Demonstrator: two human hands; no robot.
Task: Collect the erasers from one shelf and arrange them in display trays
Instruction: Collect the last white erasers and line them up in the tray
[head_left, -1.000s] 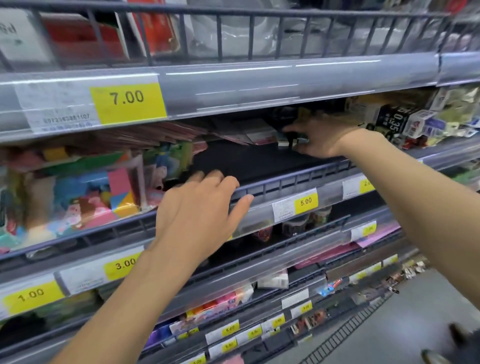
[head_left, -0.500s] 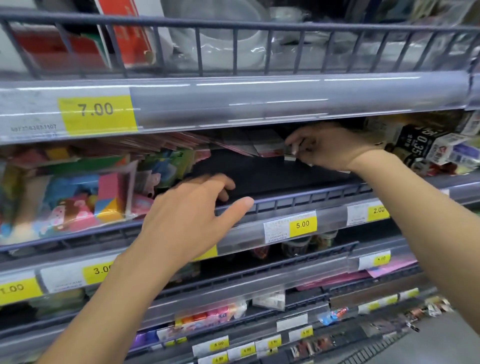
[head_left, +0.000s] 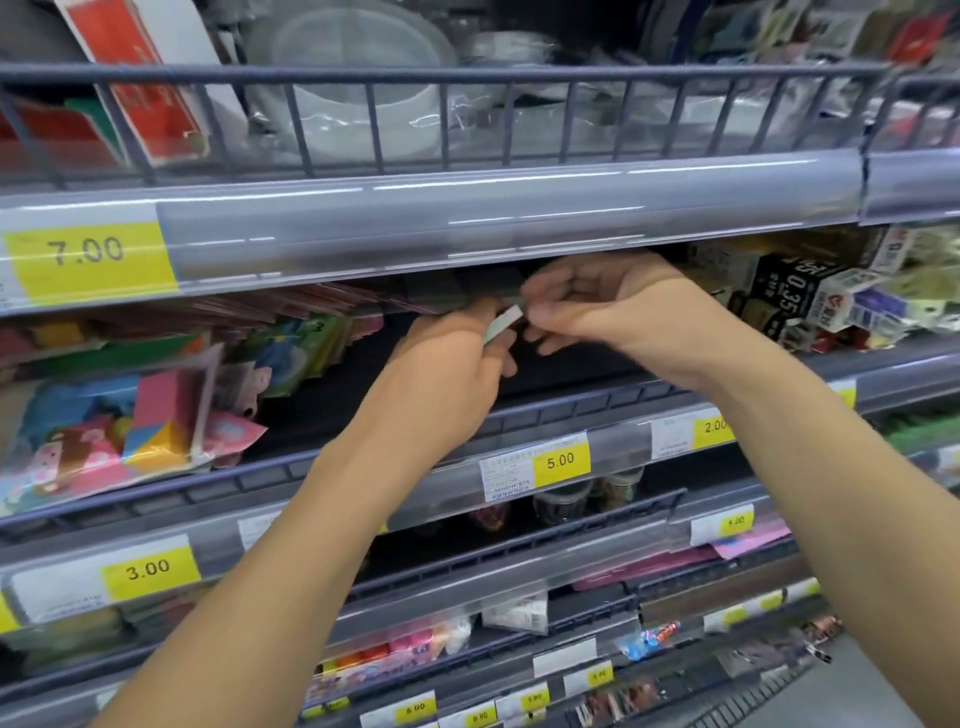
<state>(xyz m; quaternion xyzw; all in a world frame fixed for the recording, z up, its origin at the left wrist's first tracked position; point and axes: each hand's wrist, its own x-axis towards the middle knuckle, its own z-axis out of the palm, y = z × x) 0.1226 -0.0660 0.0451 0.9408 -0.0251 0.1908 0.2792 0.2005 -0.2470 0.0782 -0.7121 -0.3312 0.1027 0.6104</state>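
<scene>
eraser (head_left: 503, 323) pinched between left hand (head_left: 451, 384) and right hand (head_left: 613, 312) above the shelf (head_left: 571, 410), long axis tilted up-right, both grips touching it.

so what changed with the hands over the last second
The left hand rose from the rail by the 5.00 tag up to meet the right hand. The right hand drew back from deep in the shelf toward the front edge, and a small eraser now sits between the two hands, both pinching it. The origami packs at left and the boxes at right stayed put.
</scene>
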